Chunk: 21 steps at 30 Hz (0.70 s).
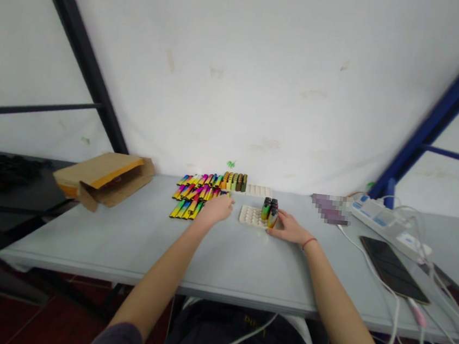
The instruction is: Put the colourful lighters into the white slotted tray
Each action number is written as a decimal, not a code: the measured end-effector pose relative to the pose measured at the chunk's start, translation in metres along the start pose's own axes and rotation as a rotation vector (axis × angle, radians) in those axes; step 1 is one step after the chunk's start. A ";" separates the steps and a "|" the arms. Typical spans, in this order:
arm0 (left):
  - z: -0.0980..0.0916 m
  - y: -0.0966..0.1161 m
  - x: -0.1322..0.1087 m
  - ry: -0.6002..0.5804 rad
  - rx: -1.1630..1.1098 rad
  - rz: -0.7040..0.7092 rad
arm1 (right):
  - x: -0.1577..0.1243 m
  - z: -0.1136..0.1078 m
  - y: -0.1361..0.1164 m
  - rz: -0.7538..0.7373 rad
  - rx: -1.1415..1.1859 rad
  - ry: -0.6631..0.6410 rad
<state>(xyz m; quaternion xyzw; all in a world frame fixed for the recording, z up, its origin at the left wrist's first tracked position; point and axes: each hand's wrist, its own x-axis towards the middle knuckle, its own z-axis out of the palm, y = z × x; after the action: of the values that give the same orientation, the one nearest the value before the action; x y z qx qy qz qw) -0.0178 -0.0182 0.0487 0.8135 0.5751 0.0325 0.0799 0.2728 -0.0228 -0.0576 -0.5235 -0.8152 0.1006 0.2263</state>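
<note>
Rows of rainbow-coloured lighters (188, 192) lie on the table at centre left. My left hand (216, 209) is at their right end with its fingers curled in; what they hold, if anything, is hidden. A white tray with round holes (251, 216) lies to the right. Several lighters (266, 210) stand upright at its right end. My right hand (291, 230) grips that end, thumb at the front corner and fingers beside the standing lighters.
Behind, upright lighters (234, 182) stand next to another white tray (261, 191). An opened cardboard box (102, 175) lies at the left. On the right are a power strip (388, 224), a black phone (394, 267), a pixelated purple object (329, 210) and white cables (371, 266).
</note>
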 end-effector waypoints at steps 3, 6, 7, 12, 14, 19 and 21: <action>-0.010 -0.023 -0.016 0.033 0.194 -0.223 | 0.000 -0.002 -0.002 0.036 0.007 -0.045; -0.003 -0.034 -0.030 0.052 0.312 -0.276 | 0.000 -0.004 -0.003 0.036 0.008 -0.061; 0.002 -0.034 -0.033 0.051 0.331 -0.259 | -0.001 -0.004 -0.003 0.032 0.008 -0.062; 0.027 -0.024 -0.038 0.083 0.273 -0.139 | -0.001 -0.002 -0.001 0.037 0.003 -0.048; 0.034 -0.019 -0.035 0.080 0.199 -0.100 | -0.001 -0.002 -0.001 0.036 -0.001 -0.049; 0.036 -0.010 -0.007 0.160 -0.298 -0.042 | -0.001 -0.004 -0.002 0.019 0.010 -0.073; 0.032 -0.003 0.010 0.172 -0.724 -0.084 | 0.000 -0.004 -0.002 0.024 0.013 -0.067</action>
<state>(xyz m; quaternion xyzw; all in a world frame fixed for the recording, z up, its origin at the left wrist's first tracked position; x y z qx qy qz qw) -0.0123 -0.0109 0.0167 0.7026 0.5637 0.2986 0.3152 0.2734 -0.0243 -0.0532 -0.5283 -0.8152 0.1259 0.2011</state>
